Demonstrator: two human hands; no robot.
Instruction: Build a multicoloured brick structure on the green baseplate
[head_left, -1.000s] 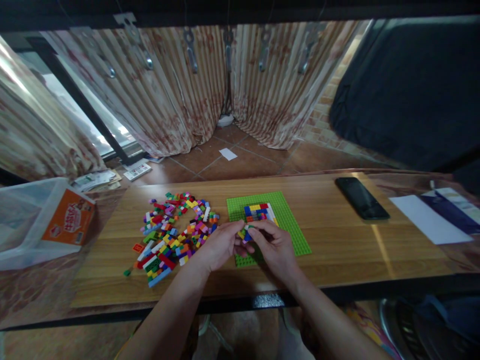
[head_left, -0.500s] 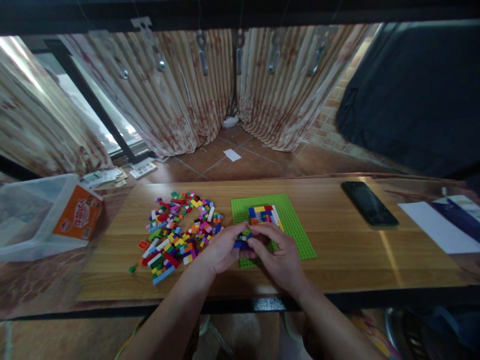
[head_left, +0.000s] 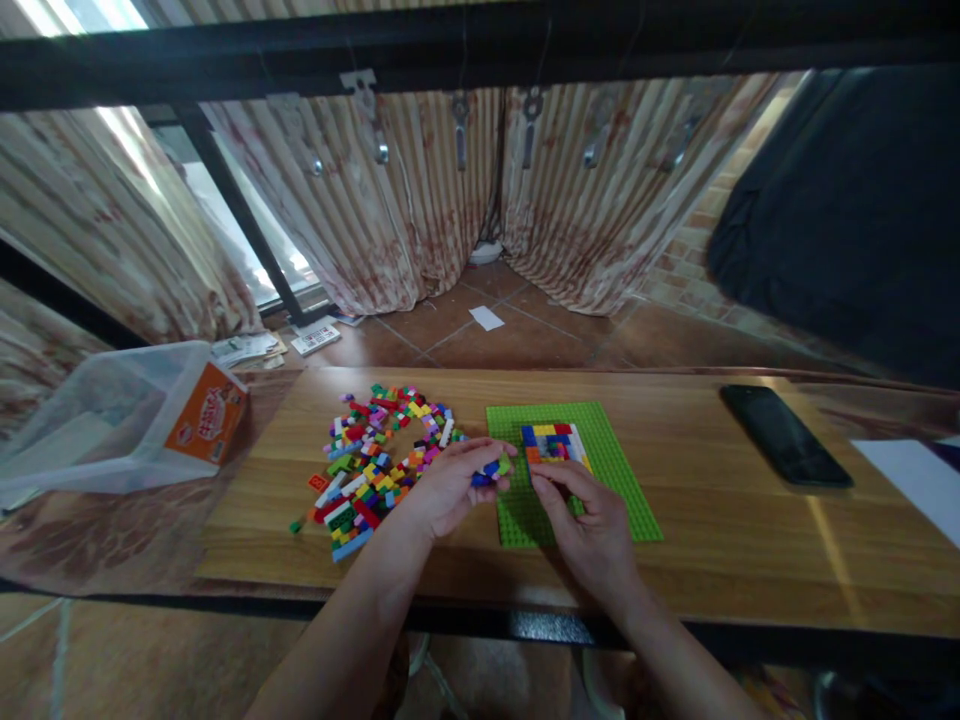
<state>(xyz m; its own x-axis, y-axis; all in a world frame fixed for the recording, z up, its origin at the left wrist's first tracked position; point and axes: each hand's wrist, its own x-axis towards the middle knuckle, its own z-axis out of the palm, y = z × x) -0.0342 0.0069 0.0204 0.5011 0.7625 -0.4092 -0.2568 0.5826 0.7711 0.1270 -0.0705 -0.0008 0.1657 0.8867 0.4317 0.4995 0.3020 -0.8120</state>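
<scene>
Several small toy bricks (head_left: 491, 472), blue and light green, are held in the curled fingers of my left hand (head_left: 446, 490), just left of the green baseplate (head_left: 622, 480). Over the baseplate, my right hand (head_left: 592, 525) has thumb and fingers pinched together; whatever is between the tips is too small to make out. Those tips are close to the near left corner of a low rectangular brick build (head_left: 559, 440) with blue, yellow, red, white and orange bricks. My right hand partly covers the near side of this build.
A pile of loose, mixed-colour bricks (head_left: 367, 480) spreads over the wooden board (head_left: 697, 560) on the left. Beyond it stands a clear plastic box (head_left: 142, 400) with an orange label. A black phone (head_left: 784, 435) and white paper (head_left: 911, 480) lie on the right.
My hands have moved apart: the right shifted right toward the brick build, while the left keeps the blue and green bricks. The whole view has shifted and tilted slightly.
</scene>
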